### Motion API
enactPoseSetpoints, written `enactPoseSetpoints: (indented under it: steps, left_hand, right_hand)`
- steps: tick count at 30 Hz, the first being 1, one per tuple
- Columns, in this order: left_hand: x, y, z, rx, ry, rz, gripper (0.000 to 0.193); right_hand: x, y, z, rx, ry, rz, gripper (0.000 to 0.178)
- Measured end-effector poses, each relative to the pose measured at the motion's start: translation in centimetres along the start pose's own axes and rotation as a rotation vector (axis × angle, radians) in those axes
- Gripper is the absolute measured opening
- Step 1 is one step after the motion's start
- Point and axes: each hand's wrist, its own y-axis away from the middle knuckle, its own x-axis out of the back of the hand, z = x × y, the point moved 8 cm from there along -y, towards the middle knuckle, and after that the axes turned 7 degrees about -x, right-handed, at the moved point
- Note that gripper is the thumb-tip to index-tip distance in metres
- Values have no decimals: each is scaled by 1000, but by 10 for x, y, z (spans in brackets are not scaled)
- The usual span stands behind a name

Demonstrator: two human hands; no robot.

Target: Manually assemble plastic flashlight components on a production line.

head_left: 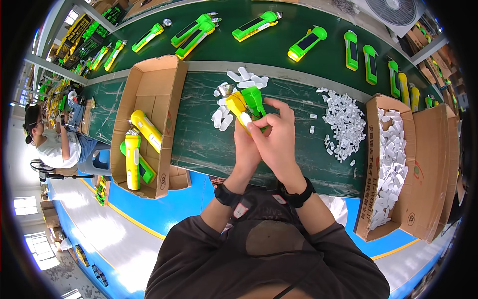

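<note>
A flashlight with a yellow half [236, 103] and a green half [253, 98] is held above the workbench, its two halves partly apart. At its far end sits a silver reflector [225, 89]. My left hand [245, 152] grips the flashlight from below, its fingers mostly hidden behind the casing. Against the yellow half, the thumb and forefinger of my right hand [277, 142] pinch a small white oval piece [246, 118]. The other right fingers curl beside the green half. More white oval pieces [245, 74] lie loose on the bench just beyond the flashlight.
A cardboard box [174, 94] with several flashlights stands at left. Small white parts [343, 124] are heaped at right, beside a box of white pieces [391, 164]. Flashlights [306, 44] lie along a green conveyor belt [224, 47] at the back. Another person [57, 144] sits far left.
</note>
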Motion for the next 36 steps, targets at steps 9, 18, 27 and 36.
enactPoseSetpoints:
  steps: [9,18,27,36]
  left_hand:
    - [-1,0,-5,55,96,6,26]
    - [0,-11,5,229,345,-39,35]
    - [-7,-6,10,224,363,-181,57]
    - [-4,-8,13,208,450,-100,47]
  right_hand:
    - [-2,2,-22,164,81,31,15]
    - [24,20,15,-331,-519,-295,39]
    - [30,17,22,-433,-554,-406,40]
    - [28,23,17,-298,-482,-321,41]
